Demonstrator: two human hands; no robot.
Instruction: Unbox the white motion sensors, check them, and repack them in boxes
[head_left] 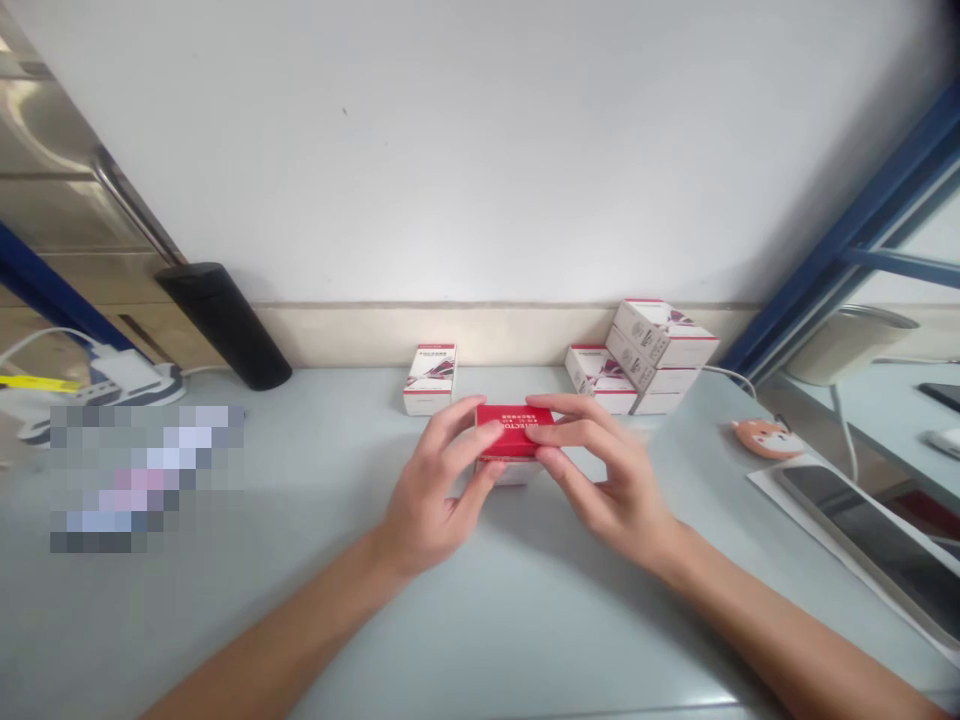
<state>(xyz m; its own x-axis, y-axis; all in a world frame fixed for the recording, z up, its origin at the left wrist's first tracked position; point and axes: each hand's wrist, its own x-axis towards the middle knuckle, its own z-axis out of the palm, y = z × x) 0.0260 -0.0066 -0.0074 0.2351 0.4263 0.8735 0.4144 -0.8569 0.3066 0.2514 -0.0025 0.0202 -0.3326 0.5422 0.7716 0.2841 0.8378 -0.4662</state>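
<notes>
A small red and white box (511,436) with white lettering is held between both hands just above the pale table (300,560). My left hand (435,490) grips its left end with thumb and fingers. My right hand (600,470) pinches its right end, fingers laid across the red face. Behind it, one similar white and red box (430,378) stands alone near the wall. A stack of several such boxes (645,358) sits to the right.
A black cylinder (223,322) leans at the back left beside a white power strip (124,378). A small orange animal-shaped thing (766,438) and a dark screen (877,545) on white paper lie at the right. A blue frame (847,230) rises on the right.
</notes>
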